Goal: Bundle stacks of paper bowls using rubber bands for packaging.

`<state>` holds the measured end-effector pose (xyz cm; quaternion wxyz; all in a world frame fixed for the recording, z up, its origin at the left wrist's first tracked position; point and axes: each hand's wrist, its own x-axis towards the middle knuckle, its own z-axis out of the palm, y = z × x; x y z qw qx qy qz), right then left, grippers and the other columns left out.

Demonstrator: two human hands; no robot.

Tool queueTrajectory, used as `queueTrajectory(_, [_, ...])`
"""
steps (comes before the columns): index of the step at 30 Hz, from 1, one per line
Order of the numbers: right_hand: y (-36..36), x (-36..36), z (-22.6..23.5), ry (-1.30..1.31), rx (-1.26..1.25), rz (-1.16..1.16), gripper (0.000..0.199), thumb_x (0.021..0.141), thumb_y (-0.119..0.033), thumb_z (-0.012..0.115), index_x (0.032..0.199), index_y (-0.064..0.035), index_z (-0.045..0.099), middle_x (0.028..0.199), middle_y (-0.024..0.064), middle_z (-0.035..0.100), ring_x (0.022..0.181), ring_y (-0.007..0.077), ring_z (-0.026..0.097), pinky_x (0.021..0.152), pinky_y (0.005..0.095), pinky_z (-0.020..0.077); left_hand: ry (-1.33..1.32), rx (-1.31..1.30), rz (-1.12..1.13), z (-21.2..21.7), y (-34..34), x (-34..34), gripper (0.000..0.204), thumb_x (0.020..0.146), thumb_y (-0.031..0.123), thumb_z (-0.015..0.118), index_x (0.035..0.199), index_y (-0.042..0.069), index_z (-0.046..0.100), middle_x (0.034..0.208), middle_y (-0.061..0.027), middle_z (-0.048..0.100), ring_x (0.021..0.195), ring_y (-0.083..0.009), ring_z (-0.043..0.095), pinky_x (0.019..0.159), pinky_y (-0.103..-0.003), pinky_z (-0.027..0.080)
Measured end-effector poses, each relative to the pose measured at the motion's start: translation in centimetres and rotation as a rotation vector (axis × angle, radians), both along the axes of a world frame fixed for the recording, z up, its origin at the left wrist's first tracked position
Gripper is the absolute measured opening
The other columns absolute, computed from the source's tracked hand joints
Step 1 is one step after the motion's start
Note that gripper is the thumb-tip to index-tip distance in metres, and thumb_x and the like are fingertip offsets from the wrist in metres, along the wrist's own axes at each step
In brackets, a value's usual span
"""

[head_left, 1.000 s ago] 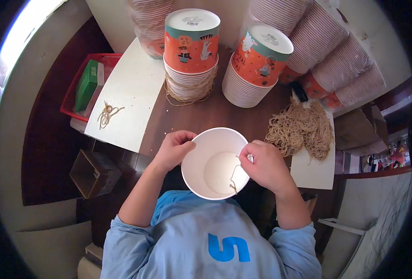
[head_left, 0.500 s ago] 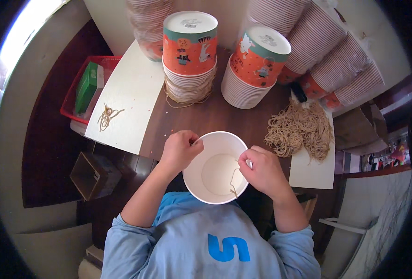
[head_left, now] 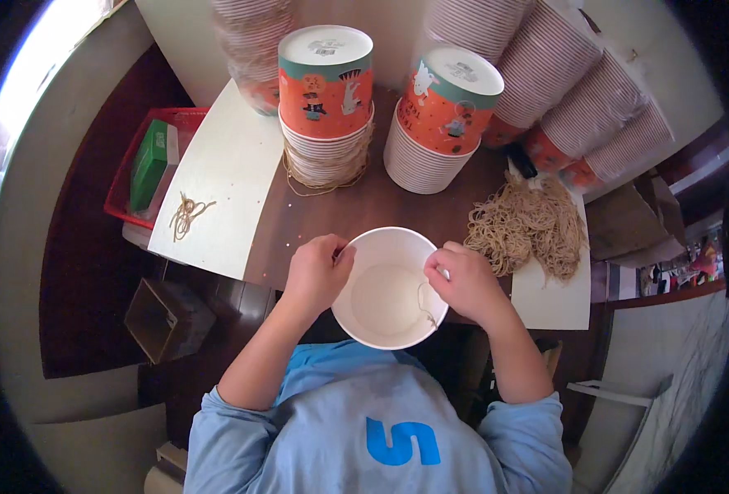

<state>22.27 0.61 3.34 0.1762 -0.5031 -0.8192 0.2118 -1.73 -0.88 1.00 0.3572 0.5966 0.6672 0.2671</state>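
Note:
A white paper bucket, its mouth turned up, is held over the table's near edge. My left hand is closed at its left rim, thumb and fingers together. On the right rim my right hand is closed in a pinch. A thin tan string runs from that hand down the inside of the wall, with a knotted end lower down. My right fingers hide the string's upper part, and what the left fingertips may hold besides the rim cannot be seen.
Two upside-down stacks of orange-and-green paper buckets, a left stack wound with string and a right stack, stand behind. A tan string heap lies right. Wrapped stacks line the back right. A string bundle and red crate are left.
The bucket has shifted slightly away from my body and to the right. My right hand has moved a little with it. Both hands stay closed at the rim.

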Motion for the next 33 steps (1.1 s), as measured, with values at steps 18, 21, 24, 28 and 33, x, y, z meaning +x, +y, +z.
queueTrajectory(18, [3.2,-1.7,1.8,0.204,0.092,0.153,0.01,0.079,-0.011,0.066,0.083,-0.003,0.063,0.095,0.0102,0.059,0.086,0.0257,0.061,0.075,0.0346,0.0486,-0.047,0.123,0.214,-2.7,-2.4,-3.1,0.029,0.09,0.026,0.058,0.082,-0.002,0.057,0.071,-0.0178,0.058,0.061,-0.0235,0.056,0.059,-0.036,0.046])
queueTrajectory(21, [2.8,-3.8,0.2,0.334,-0.085,0.146,0.012,0.079,-0.012,0.066,0.083,-0.0009,0.064,0.084,0.0114,0.061,0.085,0.0245,0.061,0.074,0.0328,0.0479,-0.302,0.222,0.18,-2.7,-2.4,-2.3,0.013,0.087,0.012,0.062,0.089,-0.002,0.061,0.083,-0.0131,0.063,0.064,-0.016,0.058,0.06,-0.029,0.048])
queueTrajectory(24, [2.8,-5.6,-1.6,0.351,-0.304,0.1,0.012,0.078,-0.012,0.066,0.082,-0.0006,0.065,0.085,0.0124,0.061,0.082,0.0247,0.061,0.073,0.0331,0.0484,-0.3,0.239,0.051,-2.7,-1.9,-2.0,0.015,0.083,0.001,0.063,0.098,-0.001,0.063,0.093,-0.0093,0.063,0.069,-0.0125,0.06,0.063,-0.024,0.049])
queueTrajectory(28, [2.9,-6.7,-2.4,0.394,-0.391,0.01,0.013,0.077,-0.013,0.066,0.081,-0.0006,0.066,0.085,0.0132,0.063,0.078,0.0243,0.063,0.07,0.0341,0.0491,-0.304,0.196,0.006,-3.0,-0.9,-1.8,0.017,0.083,0.003,0.062,0.1,-0.001,0.063,0.091,-0.0111,0.063,0.074,-0.0151,0.061,0.065,-0.026,0.049])
queueTrajectory(33, [3.2,-7.0,-3.3,0.343,-0.321,0.005,0.013,0.077,-0.013,0.066,0.081,-0.001,0.067,0.085,0.0132,0.064,0.077,0.0247,0.063,0.069,0.0347,0.0498,-0.272,0.181,-0.048,-2.7,-0.2,-1.7,0.016,0.085,0.004,0.061,0.1,-0.001,0.065,0.09,-0.0145,0.064,0.076,-0.0188,0.063,0.069,-0.028,0.05])
